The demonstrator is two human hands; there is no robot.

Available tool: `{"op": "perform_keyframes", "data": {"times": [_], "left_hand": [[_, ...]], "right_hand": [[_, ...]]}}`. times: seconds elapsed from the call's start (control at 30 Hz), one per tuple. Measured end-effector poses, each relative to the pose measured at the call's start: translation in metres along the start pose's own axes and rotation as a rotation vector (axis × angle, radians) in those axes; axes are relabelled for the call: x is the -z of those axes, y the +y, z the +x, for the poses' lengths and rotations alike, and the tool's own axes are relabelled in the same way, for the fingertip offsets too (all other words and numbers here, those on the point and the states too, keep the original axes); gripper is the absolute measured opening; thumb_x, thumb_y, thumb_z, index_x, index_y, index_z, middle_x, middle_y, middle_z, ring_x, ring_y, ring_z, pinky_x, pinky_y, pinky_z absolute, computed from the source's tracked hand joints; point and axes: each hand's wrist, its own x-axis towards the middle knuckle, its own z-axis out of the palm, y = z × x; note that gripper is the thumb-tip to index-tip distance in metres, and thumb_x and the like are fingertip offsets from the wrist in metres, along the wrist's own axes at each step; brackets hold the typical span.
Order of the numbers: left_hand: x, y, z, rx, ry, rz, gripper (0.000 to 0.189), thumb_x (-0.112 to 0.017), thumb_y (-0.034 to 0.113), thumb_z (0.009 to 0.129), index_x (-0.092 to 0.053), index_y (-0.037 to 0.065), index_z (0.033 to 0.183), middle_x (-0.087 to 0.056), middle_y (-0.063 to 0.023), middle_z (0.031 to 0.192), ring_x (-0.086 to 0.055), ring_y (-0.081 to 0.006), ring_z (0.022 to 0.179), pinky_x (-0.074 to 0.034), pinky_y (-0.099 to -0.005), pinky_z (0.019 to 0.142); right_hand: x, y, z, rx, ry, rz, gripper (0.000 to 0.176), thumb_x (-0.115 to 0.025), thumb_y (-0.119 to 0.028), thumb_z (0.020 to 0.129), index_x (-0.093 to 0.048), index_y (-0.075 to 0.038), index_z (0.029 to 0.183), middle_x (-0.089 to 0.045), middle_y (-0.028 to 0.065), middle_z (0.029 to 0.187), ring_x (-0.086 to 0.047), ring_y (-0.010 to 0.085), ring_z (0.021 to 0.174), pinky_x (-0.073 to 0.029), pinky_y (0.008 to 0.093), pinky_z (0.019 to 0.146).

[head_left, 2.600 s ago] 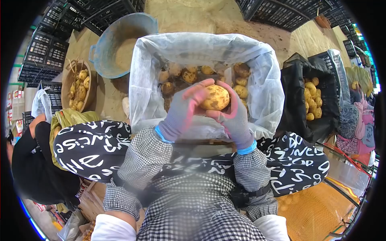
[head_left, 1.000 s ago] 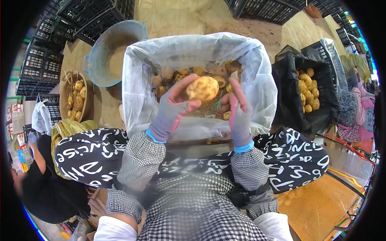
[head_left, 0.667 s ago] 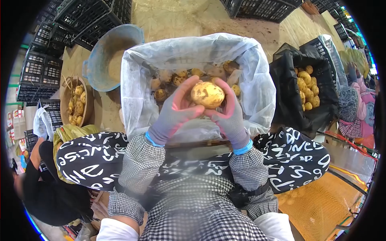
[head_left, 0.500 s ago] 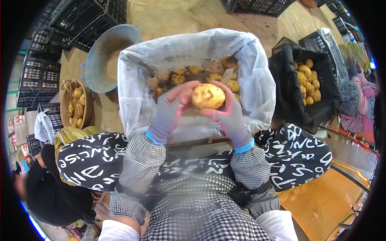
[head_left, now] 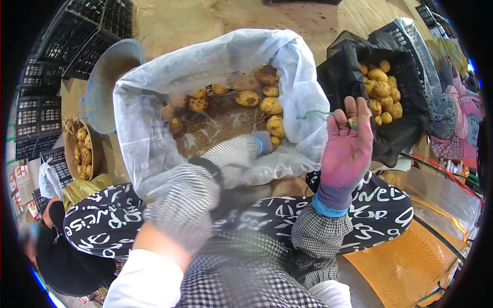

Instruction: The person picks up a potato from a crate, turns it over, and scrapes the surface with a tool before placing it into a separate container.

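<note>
Right hand (head_left: 345, 149), in a pink-and-grey knit glove, is raised, palm up, fingers loosely extended and unclenched; a thin green cord (head_left: 314, 113) lies at the fingers. Left hand (head_left: 265, 142) reaches low across the bin, largely hidden; grip cannot be told. Tan, soil-marked floor (head_left: 205, 18); black plastic lattice crates (head_left: 77, 36) stacked at upper left; 1 person in black (head_left: 74, 256) at lower left. White-cloth-lined bin (head_left: 128, 128) contains brown-stained yellow potatoes (head_left: 247, 98) on soil. Black-lined crate (head_left: 339, 77), right, contains yellow potatoes (head_left: 381, 90). Left: 1 blue round tub (head_left: 95, 110), 1 brown round basin (head_left: 97, 161) with potatoes.
</note>
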Motion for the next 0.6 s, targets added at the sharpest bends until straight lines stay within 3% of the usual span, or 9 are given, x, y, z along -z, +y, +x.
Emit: {"op": "perform_keyframes", "data": {"times": [0.07,0.13,0.2,0.27,0.3,0.4,0.47,0.5,0.6], "left_hand": [[-0.03,-0.011,0.023,-0.071,0.058,-0.122,0.055,-0.065,0.035,0.088,-0.055,0.004,0.131,-0.065,-0.0143,0.109,-0.064,-0.0214,0.093,-0.053,-0.0351,0.082],[-0.021,-0.022,0.011,-0.172,0.096,-0.463,0.054,-0.066,0.034,0.088,-0.054,0.005,0.132,-0.065,-0.0131,0.11,-0.064,-0.0203,0.092,-0.054,-0.0349,0.081],[0.019,-0.032,-0.036,-0.179,0.017,-0.89,0.056,-0.064,0.035,0.091,-0.049,0.006,0.137,-0.063,-0.0113,0.115,-0.064,-0.0193,0.095,-0.055,-0.0353,0.083],[0.078,-0.012,-0.119,-0.034,0.043,-1.438,0.059,-0.062,0.036,0.094,-0.043,0.008,0.142,-0.06,-0.0098,0.121,-0.062,-0.0186,0.098,-0.055,-0.0357,0.086],[0.097,-0.01,-0.15,-0.114,0.052,-1.473,0.06,-0.059,0.037,0.096,-0.038,0.01,0.145,-0.056,-0.0084,0.127,-0.06,-0.0191,0.104,-0.054,-0.0353,0.088],[0.123,-0.009,-0.219,-0.33,0.16,-1.56,0.063,-0.054,0.039,0.098,-0.03,0.011,0.149,-0.049,-0.0073,0.138,-0.056,-0.0202,0.115,-0.052,-0.0347,0.093],[0.122,0.0,-0.248,-0.432,0.328,-1.602,0.063,-0.057,0.038,0.097,-0.034,0.007,0.147,-0.051,-0.0105,0.134,-0.058,-0.0203,0.113,-0.052,-0.0352,0.093],[0.125,0.008,-0.264,-0.41,0.361,-1.631,0.062,-0.06,0.034,0.097,-0.036,0.006,0.146,-0.05,-0.0109,0.136,-0.054,-0.0204,0.121,-0.049,-0.0351,0.099],[0.104,0.007,-0.281,-0.501,0.607,-1.426,0.056,-0.062,0.027,0.095,-0.042,0.004,0.142,-0.05,-0.0106,0.136,-0.053,-0.0195,0.122,-0.046,-0.0343,0.102]], "right_hand": [[-0.004,-0.003,0.001,-0.014,0.045,-0.041,0.055,-0.046,-0.025,0.101,-0.033,0.005,0.145,-0.052,0.0189,0.132,-0.062,0.0226,0.1,-0.05,0.0377,0.091],[-0.007,-0.003,-0.004,-0.004,0.057,-0.092,0.055,-0.046,-0.026,0.101,-0.034,0.005,0.144,-0.053,0.0185,0.131,-0.062,0.0218,0.1,-0.05,0.0374,0.09],[-0.013,0.002,-0.006,-0.034,0.027,-0.217,0.048,-0.048,-0.021,0.1,-0.041,0.004,0.141,-0.057,0.0185,0.126,-0.062,0.0203,0.099,-0.05,0.0357,0.09],[-0.02,0.01,-0.012,-0.096,-0.017,-0.426,0.043,-0.045,-0.016,0.101,-0.044,0.004,0.139,-0.058,0.0198,0.125,-0.062,0.0189,0.102,-0.051,0.0346,0.09],[-0.018,0.019,-0.014,-0.148,-0.072,-0.464,0.044,-0.054,-0.013,0.097,-0.046,0.004,0.138,-0.061,0.0176,0.121,-0.063,0.0167,0.098,-0.052,0.0289,0.084],[-0.014,0.062,-0.025,0.188,-0.477,-1.242,0.055,-0.065,-0.016,0.092,-0.044,0.003,0.139,-0.06,0.0136,0.121,-0.062,0.0132,0.096,-0.051,0.0234,0.08],[-0.04,0.069,-0.041,-0.179,-0.542,-0.943,0.063,-0.07,-0.017,0.089,-0.042,0.002,0.141,-0.058,0.0109,0.122,-0.059,0.0119,0.1,-0.049,0.0226,0.082],[-0.051,0.071,-0.048,-0.359,-0.563,-0.794,0.067,-0.073,-0.018,0.087,-0.04,0.002,0.142,-0.057,0.0095,0.123,-0.058,0.0113,0.102,-0.049,0.0222,0.083],[-0.06,0.075,-0.06,-0.453,-0.579,-0.545,0.074,-0.075,-0.02,0.086,-0.037,0.001,0.145,-0.052,0.0073,0.127,-0.054,0.0102,0.107,-0.048,0.0232,0.085]]}}
